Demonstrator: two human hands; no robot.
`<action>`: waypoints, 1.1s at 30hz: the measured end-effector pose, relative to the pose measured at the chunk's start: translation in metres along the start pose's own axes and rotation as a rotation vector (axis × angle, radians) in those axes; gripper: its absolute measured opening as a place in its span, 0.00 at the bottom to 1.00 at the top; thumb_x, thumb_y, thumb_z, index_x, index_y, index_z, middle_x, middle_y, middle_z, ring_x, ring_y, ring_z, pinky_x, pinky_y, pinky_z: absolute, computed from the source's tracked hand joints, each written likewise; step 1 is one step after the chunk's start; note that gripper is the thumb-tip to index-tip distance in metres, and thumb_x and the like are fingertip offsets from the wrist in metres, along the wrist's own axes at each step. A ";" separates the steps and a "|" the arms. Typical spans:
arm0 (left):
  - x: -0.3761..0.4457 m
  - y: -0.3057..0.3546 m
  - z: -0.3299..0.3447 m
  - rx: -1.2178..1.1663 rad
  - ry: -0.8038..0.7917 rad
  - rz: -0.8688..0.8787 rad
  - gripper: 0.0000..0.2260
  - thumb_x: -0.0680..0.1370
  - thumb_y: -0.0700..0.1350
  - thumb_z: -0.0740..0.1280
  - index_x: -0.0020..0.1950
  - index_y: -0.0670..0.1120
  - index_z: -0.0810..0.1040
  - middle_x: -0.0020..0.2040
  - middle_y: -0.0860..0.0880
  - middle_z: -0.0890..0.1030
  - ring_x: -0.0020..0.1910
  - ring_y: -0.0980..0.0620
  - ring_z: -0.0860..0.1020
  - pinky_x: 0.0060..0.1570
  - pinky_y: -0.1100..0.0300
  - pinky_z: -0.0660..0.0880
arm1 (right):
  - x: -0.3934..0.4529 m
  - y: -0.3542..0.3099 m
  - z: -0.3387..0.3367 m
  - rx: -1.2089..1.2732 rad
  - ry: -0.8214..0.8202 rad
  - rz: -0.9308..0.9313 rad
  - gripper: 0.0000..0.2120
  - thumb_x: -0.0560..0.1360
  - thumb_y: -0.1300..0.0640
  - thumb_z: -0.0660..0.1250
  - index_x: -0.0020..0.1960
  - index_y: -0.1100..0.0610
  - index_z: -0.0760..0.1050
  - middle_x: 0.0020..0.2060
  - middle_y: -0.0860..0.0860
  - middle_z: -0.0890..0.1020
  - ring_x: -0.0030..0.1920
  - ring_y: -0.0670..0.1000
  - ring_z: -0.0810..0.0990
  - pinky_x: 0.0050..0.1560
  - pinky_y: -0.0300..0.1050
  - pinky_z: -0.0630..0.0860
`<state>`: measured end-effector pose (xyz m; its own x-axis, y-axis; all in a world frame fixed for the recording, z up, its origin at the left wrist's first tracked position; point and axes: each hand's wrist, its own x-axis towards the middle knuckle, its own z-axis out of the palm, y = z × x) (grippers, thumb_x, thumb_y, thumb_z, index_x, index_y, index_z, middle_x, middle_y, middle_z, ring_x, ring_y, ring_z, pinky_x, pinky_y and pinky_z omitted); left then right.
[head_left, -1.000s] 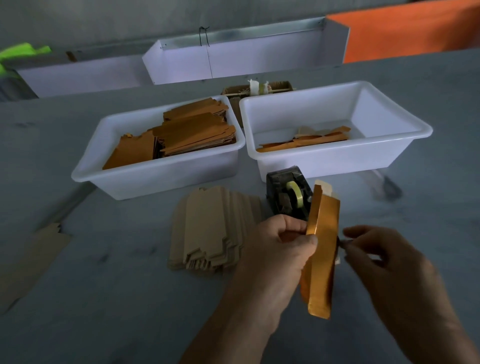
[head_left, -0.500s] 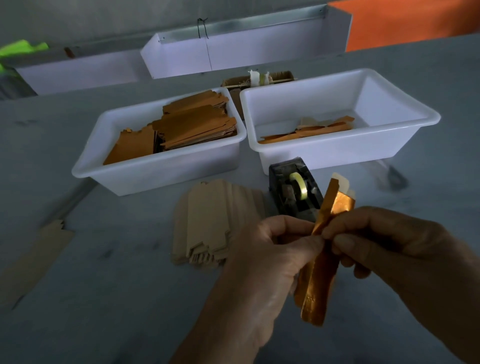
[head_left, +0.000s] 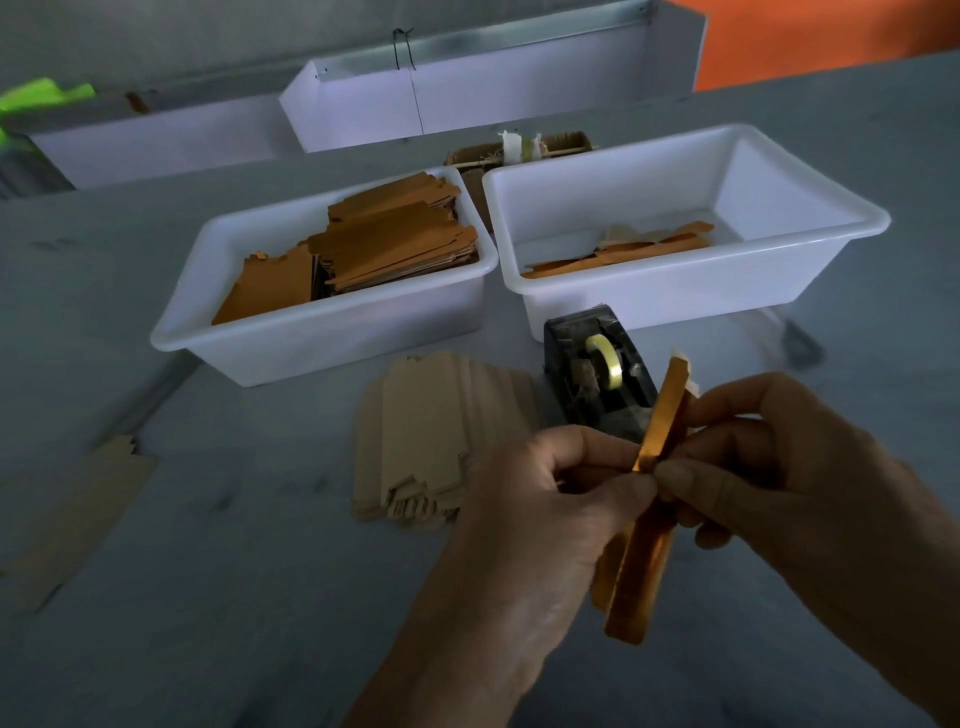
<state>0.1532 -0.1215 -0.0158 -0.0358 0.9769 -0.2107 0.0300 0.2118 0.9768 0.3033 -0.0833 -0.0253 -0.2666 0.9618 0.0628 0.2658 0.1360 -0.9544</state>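
A narrow folded orange-gold card sleeve (head_left: 641, 577) stands nearly upright between my hands, low in the middle right. My left hand (head_left: 545, 499) pinches its middle from the left with thumb and curled fingers. My right hand (head_left: 769, 467) pinches the same spot from the right, thumb tip against the left thumb. The sleeve's pale top flap pokes up above my fingers. Just behind the sleeve sits a black tape dispenser (head_left: 597, 379) with a yellowish roll.
A fanned stack of tan card blanks (head_left: 436, 436) lies left of the dispenser. Behind stand two white tubs: the left tub (head_left: 322, 332) holds several orange blanks, the right tub (head_left: 691, 291) a few folded pieces. A loose tan sheet (head_left: 78, 514) lies at the left.
My right hand came in from the right and closed on the sleeve's middle beside my left thumb. The sleeve has tilted and narrowed as it folded edge-on.
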 end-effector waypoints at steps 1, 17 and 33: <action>0.000 0.000 -0.001 -0.007 -0.017 0.001 0.03 0.75 0.40 0.69 0.45 0.47 0.82 0.27 0.57 0.79 0.21 0.64 0.74 0.23 0.76 0.66 | 0.000 -0.001 0.001 -0.015 0.008 0.009 0.16 0.55 0.42 0.67 0.42 0.44 0.72 0.32 0.46 0.85 0.31 0.45 0.83 0.28 0.40 0.77; -0.004 -0.007 0.018 0.008 0.161 0.007 0.07 0.76 0.45 0.68 0.38 0.50 0.82 0.28 0.55 0.80 0.26 0.61 0.76 0.26 0.68 0.69 | -0.001 -0.022 -0.001 -0.522 0.014 0.012 0.13 0.64 0.53 0.75 0.40 0.46 0.71 0.31 0.37 0.82 0.33 0.37 0.80 0.32 0.37 0.72; -0.008 0.003 -0.035 0.404 0.338 0.169 0.24 0.65 0.71 0.58 0.57 0.64 0.70 0.42 0.63 0.79 0.35 0.67 0.77 0.30 0.68 0.73 | 0.032 -0.024 0.014 0.291 -0.249 0.249 0.20 0.52 0.49 0.78 0.42 0.54 0.82 0.37 0.56 0.85 0.36 0.54 0.85 0.31 0.38 0.79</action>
<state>0.1188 -0.1298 -0.0104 -0.3136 0.9489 0.0364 0.4416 0.1118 0.8902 0.2750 -0.0590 -0.0041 -0.4516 0.8654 -0.2170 0.0885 -0.1985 -0.9761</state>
